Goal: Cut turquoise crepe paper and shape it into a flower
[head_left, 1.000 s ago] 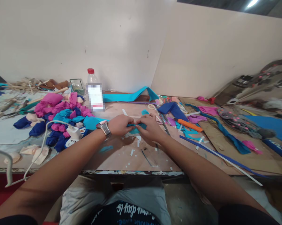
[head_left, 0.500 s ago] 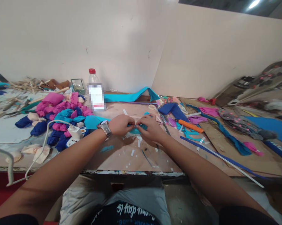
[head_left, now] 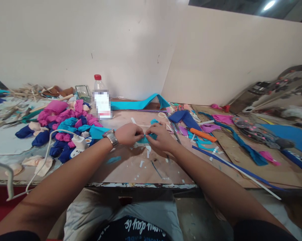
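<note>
Both hands meet over the middle of the table, pinching a turquoise strip of fabric or crepe paper between them. My left hand, with a metal watch on its wrist, has thumb and index finger pressed together on the strip. My right hand pinches it close by, the fingertips of the two hands almost touching. Part of the strip is hidden behind the fingers. A longer turquoise piece lies left of my left wrist. Small white paper scraps are scattered on the table beneath my hands.
Pink, blue and turquoise bundles are heaped at the left beside a white power plug. A red-capped bottle stands at the back. To the right lie an orange cutter, scissors, a white stick and cardboard.
Both hands keep their pinch on the turquoise strip, with only slight finger movement. The whole view has shifted a little.
</note>
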Demonstrator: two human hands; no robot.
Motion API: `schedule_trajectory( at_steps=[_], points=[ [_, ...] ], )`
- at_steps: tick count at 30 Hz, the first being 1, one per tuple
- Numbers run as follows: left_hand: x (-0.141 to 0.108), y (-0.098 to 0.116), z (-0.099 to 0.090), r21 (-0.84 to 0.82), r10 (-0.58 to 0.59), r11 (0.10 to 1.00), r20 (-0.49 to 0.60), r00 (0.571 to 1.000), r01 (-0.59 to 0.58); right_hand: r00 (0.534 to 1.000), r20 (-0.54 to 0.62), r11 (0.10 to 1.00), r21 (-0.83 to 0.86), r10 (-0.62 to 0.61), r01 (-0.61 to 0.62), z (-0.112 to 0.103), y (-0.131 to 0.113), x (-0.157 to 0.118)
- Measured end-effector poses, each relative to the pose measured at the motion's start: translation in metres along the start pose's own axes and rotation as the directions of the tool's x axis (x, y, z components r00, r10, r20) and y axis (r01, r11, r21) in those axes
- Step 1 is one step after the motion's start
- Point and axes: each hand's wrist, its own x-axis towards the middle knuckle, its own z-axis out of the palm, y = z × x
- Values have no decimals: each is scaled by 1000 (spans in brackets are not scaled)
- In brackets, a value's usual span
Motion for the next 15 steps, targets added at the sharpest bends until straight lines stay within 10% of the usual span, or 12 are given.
schedule_trajectory(
  at_steps=[15],
  points=[
    [0, -13, -9, 101, -46, 994, -54, 997, 51, 998, -36, 999, 5, 53, -52, 0, 6, 1]
  ],
)
